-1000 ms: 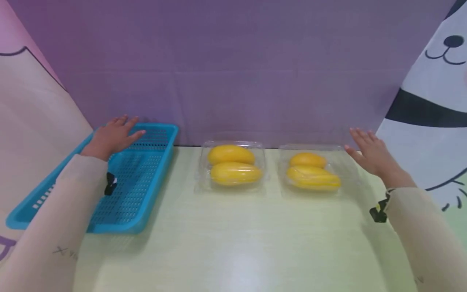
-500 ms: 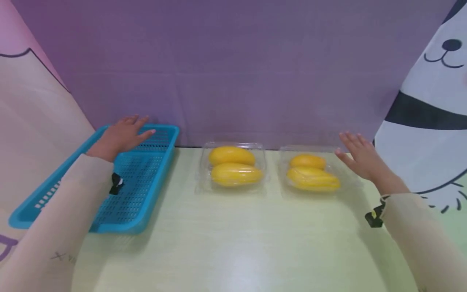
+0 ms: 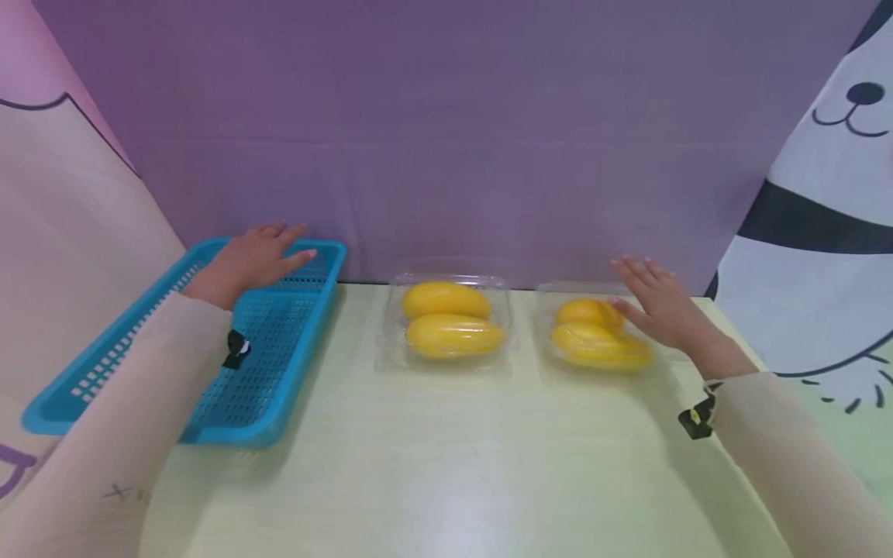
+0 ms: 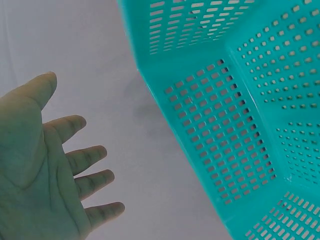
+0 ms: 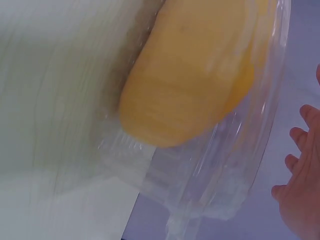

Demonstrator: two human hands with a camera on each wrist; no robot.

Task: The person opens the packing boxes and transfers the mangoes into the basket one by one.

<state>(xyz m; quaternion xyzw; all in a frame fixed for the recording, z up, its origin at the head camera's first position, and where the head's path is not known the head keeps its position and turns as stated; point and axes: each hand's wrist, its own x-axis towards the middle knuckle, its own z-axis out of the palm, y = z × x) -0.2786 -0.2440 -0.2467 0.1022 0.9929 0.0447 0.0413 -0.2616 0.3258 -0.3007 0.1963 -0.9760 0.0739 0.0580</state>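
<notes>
Over the far part of a blue perforated plastic basket (image 3: pixel 291 387) my left hand (image 3: pixel 254 260) hovers with straight, spread fingers. In the left wrist view the left hand (image 4: pixel 45 170) is apart from the basket (image 4: pixel 200 165) and holds nothing. My right hand (image 3: pixel 659 306), fingers extended, is in the air at the right end of a clear plastic box (image 3: pixel 551 372) with two yellow mangoes (image 3: pixel 596 346). The right wrist view has the right hand (image 5: pixel 300 185) beside that box (image 5: pixel 200 190) and a mango (image 5: pixel 185 75), with a visible gap. A second clear box (image 3: pixel 391 360) holds two more mangoes (image 3: pixel 453 335).
A pale wooden table (image 3: pixel 446 457) carries the basket and both boxes. Behind its far edge hangs a purple cloth (image 3: pixel 446 139). Printed panels stand at both sides, with a panda picture (image 3: pixel 830 302) on the right.
My right hand has moved left, from beyond the right box to its right end. My left hand has shifted slightly right over the basket. Boxes and mangoes stay where they were.
</notes>
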